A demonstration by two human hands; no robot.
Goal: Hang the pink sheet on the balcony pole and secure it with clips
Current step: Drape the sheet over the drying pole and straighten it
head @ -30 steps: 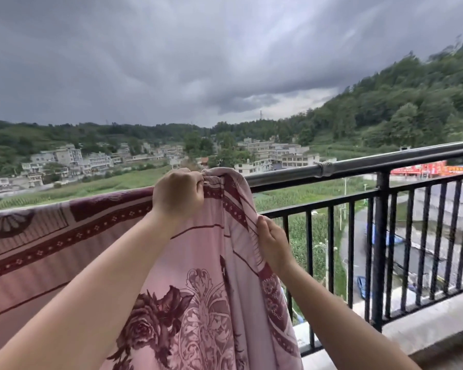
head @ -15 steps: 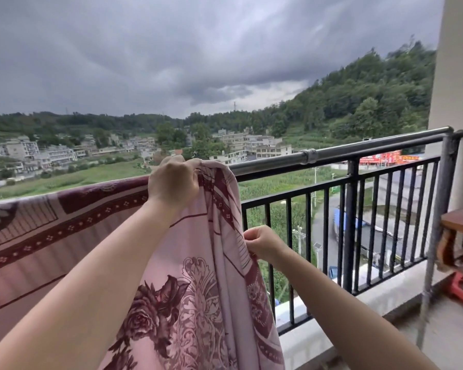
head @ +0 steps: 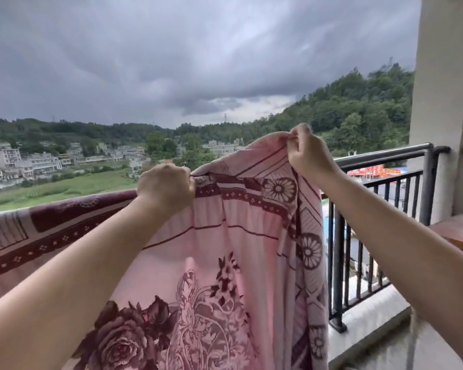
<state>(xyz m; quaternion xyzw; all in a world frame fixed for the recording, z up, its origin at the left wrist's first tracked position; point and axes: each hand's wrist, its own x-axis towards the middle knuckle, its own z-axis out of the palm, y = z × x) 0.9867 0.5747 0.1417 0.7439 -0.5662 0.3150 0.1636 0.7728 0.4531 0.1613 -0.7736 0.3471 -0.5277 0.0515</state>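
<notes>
- The left hand [head: 166, 186] is fisted around a gathered fold at the top edge of the pink sheet [head: 214, 263], knuckles toward the camera.
- The right hand [head: 309, 153] pinches the sheet's upper corner between thumb and fingers, raised higher than the left.
- The sheet, pink with dark maroon roses and a patterned border, is draped over the balcony pole [head: 382, 157] at left and hangs down between both forearms.
- The bare stretch of pole runs right to a pale pillar [head: 447, 102], above the dark railing bars [head: 337, 263].
- A wooden table [head: 460, 233] edge shows at far right.
</notes>
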